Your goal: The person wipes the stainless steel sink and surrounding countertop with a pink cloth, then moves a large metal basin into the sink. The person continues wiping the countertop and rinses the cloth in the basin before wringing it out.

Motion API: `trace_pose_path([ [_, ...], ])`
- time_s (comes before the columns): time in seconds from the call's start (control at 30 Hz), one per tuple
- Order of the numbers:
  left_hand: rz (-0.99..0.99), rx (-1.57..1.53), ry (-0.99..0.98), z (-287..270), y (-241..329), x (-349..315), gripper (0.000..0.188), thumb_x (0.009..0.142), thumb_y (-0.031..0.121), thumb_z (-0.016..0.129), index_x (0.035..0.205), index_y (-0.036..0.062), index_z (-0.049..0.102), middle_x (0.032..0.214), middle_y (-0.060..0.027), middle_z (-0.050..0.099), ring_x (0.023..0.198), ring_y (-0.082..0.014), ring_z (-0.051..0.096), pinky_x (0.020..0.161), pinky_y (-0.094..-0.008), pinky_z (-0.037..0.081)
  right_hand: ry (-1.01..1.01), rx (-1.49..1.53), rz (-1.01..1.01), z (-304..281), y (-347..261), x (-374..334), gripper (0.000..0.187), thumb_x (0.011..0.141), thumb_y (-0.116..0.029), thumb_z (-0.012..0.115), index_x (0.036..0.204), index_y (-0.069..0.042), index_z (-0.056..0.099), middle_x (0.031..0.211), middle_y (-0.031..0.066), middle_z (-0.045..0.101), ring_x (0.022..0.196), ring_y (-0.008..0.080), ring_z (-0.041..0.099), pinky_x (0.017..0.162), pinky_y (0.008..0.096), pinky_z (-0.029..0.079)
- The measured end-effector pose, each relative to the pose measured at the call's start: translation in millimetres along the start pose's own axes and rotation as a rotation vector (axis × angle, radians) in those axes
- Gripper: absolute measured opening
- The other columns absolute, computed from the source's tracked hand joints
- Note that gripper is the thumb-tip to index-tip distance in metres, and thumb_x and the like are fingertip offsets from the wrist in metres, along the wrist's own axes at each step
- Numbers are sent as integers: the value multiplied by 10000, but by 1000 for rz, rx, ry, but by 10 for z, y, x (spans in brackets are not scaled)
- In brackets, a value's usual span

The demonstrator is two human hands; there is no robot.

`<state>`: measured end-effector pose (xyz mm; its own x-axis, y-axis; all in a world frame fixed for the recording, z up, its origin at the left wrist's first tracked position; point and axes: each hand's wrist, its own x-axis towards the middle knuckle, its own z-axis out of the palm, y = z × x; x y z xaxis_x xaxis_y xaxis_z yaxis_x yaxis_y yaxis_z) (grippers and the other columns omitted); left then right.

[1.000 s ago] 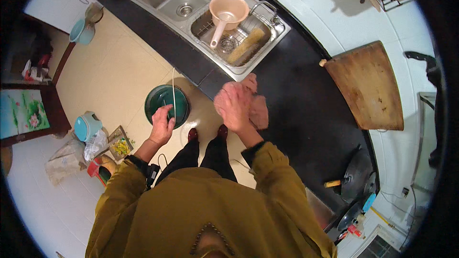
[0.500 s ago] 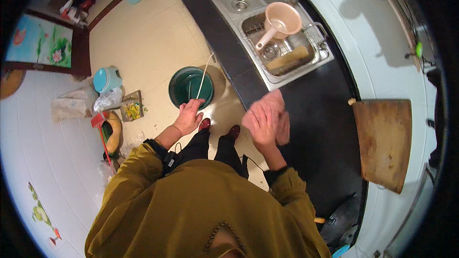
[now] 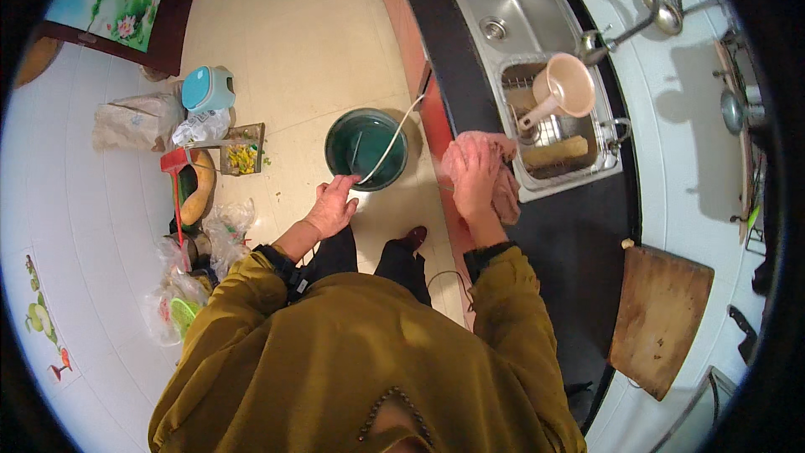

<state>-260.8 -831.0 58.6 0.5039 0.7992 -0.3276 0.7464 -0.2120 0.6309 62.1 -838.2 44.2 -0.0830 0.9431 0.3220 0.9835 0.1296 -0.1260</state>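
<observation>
My right hand (image 3: pixel 472 174) is on a crumpled pink cloth (image 3: pixel 504 195), at the front edge of the black counter just before the sink. Its fingers press into the cloth and partly cover it. My left hand (image 3: pixel 331 207) hovers above the floor at the near rim of a dark green bucket (image 3: pixel 334 136), fingers stretched out, with nothing visible in it. A thin white hose (image 3: pixel 397 136) runs from the cabinet front down to the bucket. Its lower part comes close to my left fingertips; whether they touch, I cannot tell.
The double steel sink (image 3: pixel 521 2) holds a pink dipper (image 3: pixel 573 84) and a yellowish, elongated piece (image 3: pixel 555 153). A wooden cutting board (image 3: pixel 662 319) leans against the wall. On the left floor are a blue-lidded bin (image 3: pixel 207 90), a red dustpan (image 3: pixel 174 161) and plastic bags (image 3: pixel 228 231).
My view has shifted, so the sink and bucket appear farther right and the sink lower. My right hand and the cloth are now nearer the sink, at the counter's front edge.
</observation>
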Motion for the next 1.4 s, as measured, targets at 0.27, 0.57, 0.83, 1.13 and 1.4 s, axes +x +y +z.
trace_pose_path([
  [0.27,-120,0,123,-774,-1035,-121,478,873,83,599,1326,106,448,1193,-115,536,984,-254,604,962,-488,365,-49,-170,6,649,45,1248,470,829,-189,612,1294,-169,549,1331,120,485,1322,393,367,1096,601,265],
  [0.57,-261,-31,204,-1474,-2137,-436,467,879,99,596,1324,116,457,1153,-121,543,942,-263,620,933,-488,403,-203,-243,-42,478,-178,1979,453,870,-161,555,1318,-119,496,1343,139,481,1269,370,410,1078,491,322],
  [0.83,-262,-68,298,-1736,-2528,-543,482,870,59,606,1326,69,450,1149,-180,567,913,-285,639,853,-424,502,-301,-294,29,426,-330,2029,664,809,-169,661,1410,-110,384,1479,150,331,1358,390,316,1146,486,259],
  [1.13,-259,-162,278,-2173,-2905,-41,479,869,85,609,1326,73,464,1166,-183,576,934,-309,624,861,-434,492,-386,-362,97,431,-323,2042,682,828,-259,630,1440,-108,370,1497,159,322,1388,392,275,1178,456,216],
  [1.4,-32,-135,165,-2856,-3050,1289,491,857,33,615,1325,49,468,1168,-198,573,946,-310,610,821,-405,515,-401,-417,222,694,-113,1929,723,713,-83,660,1399,-157,442,1526,143,303,1399,393,264,1159,501,228],
])
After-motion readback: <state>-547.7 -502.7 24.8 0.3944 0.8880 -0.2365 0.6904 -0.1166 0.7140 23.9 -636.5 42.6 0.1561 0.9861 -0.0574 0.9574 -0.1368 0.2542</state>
